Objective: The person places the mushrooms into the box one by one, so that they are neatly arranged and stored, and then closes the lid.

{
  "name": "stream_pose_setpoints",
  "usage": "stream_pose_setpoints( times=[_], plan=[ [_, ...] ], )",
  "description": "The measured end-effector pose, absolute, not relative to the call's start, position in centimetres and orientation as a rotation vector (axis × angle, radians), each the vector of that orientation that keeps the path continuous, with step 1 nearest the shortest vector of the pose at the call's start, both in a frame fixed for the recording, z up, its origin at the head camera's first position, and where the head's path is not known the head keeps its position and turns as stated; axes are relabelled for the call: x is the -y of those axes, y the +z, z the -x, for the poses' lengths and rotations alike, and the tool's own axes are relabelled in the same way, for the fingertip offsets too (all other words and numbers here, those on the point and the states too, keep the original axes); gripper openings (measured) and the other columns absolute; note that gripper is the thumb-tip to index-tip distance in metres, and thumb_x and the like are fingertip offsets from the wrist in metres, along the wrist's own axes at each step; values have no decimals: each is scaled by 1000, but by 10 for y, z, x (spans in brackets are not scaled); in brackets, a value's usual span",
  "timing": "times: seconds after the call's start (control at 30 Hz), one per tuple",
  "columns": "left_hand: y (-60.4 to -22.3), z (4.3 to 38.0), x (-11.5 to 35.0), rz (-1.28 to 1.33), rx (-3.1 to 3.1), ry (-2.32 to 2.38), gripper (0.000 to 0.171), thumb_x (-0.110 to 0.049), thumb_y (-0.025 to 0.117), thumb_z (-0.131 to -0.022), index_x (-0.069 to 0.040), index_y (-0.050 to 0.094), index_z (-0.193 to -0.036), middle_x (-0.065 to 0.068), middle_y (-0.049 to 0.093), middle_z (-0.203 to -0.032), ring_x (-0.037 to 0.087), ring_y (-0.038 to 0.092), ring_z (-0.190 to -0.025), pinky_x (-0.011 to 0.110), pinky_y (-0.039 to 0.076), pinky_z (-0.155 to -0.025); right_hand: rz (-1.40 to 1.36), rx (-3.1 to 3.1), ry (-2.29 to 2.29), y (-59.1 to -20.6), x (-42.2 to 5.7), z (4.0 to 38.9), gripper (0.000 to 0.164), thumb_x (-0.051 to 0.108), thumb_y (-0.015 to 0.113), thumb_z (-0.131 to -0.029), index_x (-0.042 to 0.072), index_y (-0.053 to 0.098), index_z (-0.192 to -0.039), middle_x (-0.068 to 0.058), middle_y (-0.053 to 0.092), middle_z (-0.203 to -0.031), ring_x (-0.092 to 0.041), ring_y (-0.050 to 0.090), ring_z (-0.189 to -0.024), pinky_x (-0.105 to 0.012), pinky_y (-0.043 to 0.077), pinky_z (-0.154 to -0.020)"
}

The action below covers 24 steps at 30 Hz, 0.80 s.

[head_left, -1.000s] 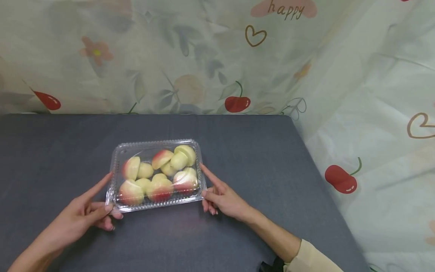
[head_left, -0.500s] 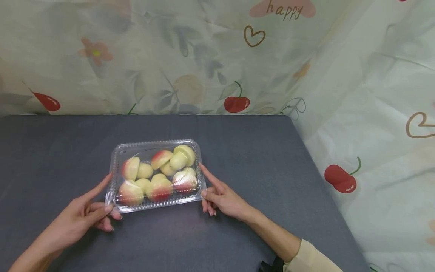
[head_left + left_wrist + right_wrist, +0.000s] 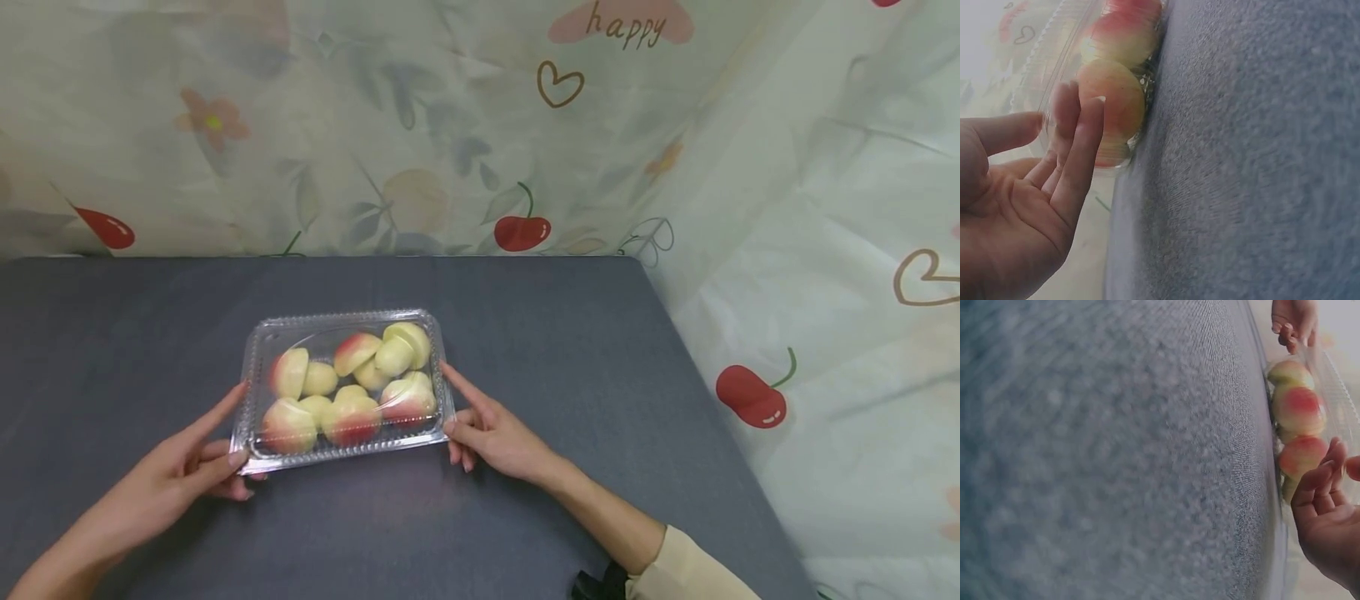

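Note:
A clear plastic clamshell box (image 3: 345,317) sits on the dark grey cloth, slightly tilted in the head view. Inside are several mushroom-shaped pieces (image 3: 355,417) with red-and-yellow caps and pale yellow stems. My left hand (image 3: 168,483) pinches the near left corner, thumb on top and lower fingers below, while its index finger stretches along the left side. At the near right corner my right hand (image 3: 498,437) pinches the rim, its index finger pointing up the right side. Both wrist views show fingers at the box edge, with the pieces (image 3: 1113,100) behind the clear wall.
The grey-covered table (image 3: 555,333) ends at a back edge and a slanting right edge. Behind and to the right hangs a pale curtain (image 3: 450,125) printed with cherries, flowers and hearts. A black strap (image 3: 600,583) shows by the right sleeve (image 3: 682,571).
The lower fingers of my left hand have tucked a little further under the near left corner. Box and right hand stay almost where they were; the head view has shifted slightly.

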<state>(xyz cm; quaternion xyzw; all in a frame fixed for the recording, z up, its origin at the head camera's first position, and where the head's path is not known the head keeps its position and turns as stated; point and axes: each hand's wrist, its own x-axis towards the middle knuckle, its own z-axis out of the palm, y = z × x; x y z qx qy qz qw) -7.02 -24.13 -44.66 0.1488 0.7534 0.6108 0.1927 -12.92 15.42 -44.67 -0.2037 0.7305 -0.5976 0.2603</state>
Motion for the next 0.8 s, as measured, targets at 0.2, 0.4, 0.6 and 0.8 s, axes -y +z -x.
stream_pose_setpoints(
  times=[0.2, 0.4, 0.6, 0.8],
  plan=[
    [-444, 71, 243, -404, -2240, 1654, 80, 0, 53, -101, -23, 5, -161, 9, 69, -89, 24, 70, -78, 29, 58, -73, 573, -2047, -1564, -444, -156, 131, 74, 10, 59, -100, 33, 20, -159, -10, 63, -71, -18, 61, -61, -32, 54, -60],
    [-439, 73, 247, -336, -2445, 1452, 76, -4, 56, -100, -16, 12, -161, 13, 68, -105, 13, 68, -82, 28, 57, -71, 684, -2155, -1500, -439, -163, 137, 72, 13, 62, -99, 30, 24, -158, -11, 67, -84, -27, 67, -69, -38, 57, -66],
    [-436, 76, 253, -271, -2542, 1308, 79, -12, 61, -100, -16, 11, -161, 23, 64, -120, 4, 66, -87, 26, 57, -71, 748, -2306, -1381, -432, -171, 143, 74, 20, 61, -100, 31, 19, -159, -4, 68, -108, -24, 70, -86, -34, 56, -75],
    [-436, 79, 264, -330, -2776, 1140, 81, -14, 65, -97, -18, 15, -161, 14, 69, -116, -6, 63, -88, 16, 51, -67, 740, -2465, -1227, -430, -185, 149, 68, 29, 62, -100, 35, 25, -157, 1, 65, -122, -12, 66, -102, -34, 54, -84]
  ],
)
